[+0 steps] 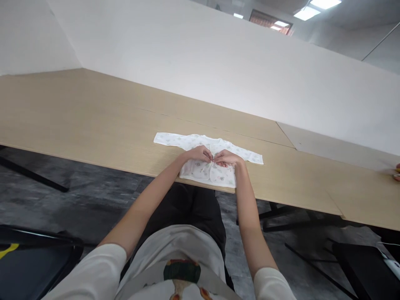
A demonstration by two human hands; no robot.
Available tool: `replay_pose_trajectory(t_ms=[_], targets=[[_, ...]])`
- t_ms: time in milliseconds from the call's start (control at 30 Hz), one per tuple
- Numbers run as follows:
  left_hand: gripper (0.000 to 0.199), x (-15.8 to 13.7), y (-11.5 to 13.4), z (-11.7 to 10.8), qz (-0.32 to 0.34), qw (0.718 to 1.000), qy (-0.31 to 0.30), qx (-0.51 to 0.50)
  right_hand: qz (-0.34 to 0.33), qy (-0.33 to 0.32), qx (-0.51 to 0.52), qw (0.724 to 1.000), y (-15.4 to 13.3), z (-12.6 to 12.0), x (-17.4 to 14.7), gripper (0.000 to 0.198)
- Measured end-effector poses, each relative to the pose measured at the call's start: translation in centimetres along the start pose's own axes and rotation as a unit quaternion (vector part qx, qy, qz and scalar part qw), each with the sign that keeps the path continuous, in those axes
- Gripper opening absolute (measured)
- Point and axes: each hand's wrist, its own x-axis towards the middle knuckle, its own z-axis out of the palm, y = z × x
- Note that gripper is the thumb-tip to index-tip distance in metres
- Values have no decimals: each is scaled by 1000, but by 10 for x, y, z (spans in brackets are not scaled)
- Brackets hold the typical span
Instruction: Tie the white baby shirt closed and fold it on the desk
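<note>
Wooden table (93, 121), white wall (218, 62) behind

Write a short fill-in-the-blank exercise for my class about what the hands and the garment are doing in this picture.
1. The small white baby shirt lies on a ____ table.
2. The left hand and right hand meet at the shirt's ____.
3. Its sleeves are spread ____.

Missing words: wooden; middle; outward

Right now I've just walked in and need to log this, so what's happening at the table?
A person sits at a wooden table with a small white printed baby shirt spread flat, sleeves out to both sides. The left hand and right hand meet at the shirt's middle front, fingertips pinching the fabric there.
</note>
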Motion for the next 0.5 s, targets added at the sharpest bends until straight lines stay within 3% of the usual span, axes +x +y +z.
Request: replay_pose_trajectory(t_ms=[233, 500], targets=[[24, 3, -9, 0, 5, 997, -1, -74, -3, -21, 4, 1000, 0, 0, -1, 13], [30, 4, -15, -3, -1, 999, -22, -47, -25, -8, -28, 999, 5, 3, 8, 21]])
